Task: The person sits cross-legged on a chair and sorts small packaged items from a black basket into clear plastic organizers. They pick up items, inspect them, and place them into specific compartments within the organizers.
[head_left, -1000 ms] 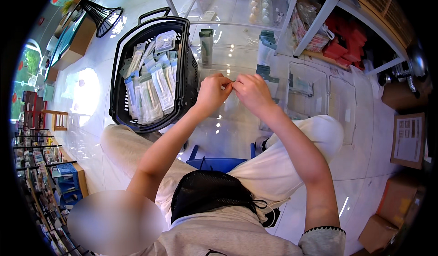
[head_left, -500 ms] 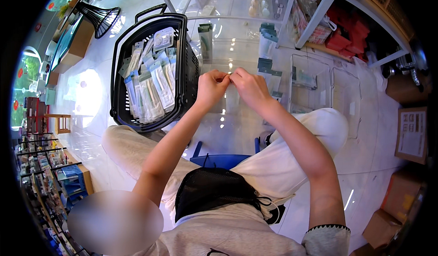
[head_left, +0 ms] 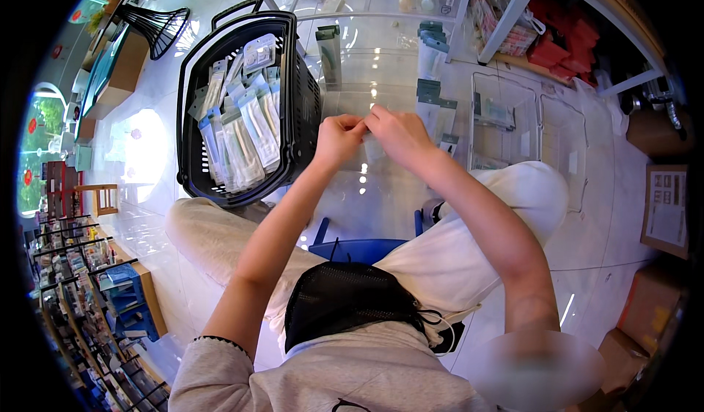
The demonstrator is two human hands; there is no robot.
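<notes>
My left hand (head_left: 340, 139) and my right hand (head_left: 392, 137) meet fingertip to fingertip in front of me, both pinched on what looks like a small clear packet (head_left: 372, 148), mostly hidden and hard to make out. Left of them, a black basket (head_left: 299, 118) holds several pale, slim packaged items (head_left: 246, 126) with blue-green tops. Beyond and right of my hands, similar packets stand in groups on the glossy surface (head_left: 345, 170), one group at the back left (head_left: 328, 56), others at the right (head_left: 433, 52).
Clear bins (head_left: 539, 122) lie to my right, below a metal-legged rack (head_left: 506, 23) with red items. Cardboard boxes (head_left: 638, 302) line the right edge, stocked shelves (head_left: 81, 302) the left. My bent knees flank a blue seat (head_left: 356, 250); a black mesh bag (head_left: 345, 302) is on my lap.
My hands stay pinched together, shifted slightly left with small finger movements. The view has shifted a little, so the basket and rack appear higher in the picture.
</notes>
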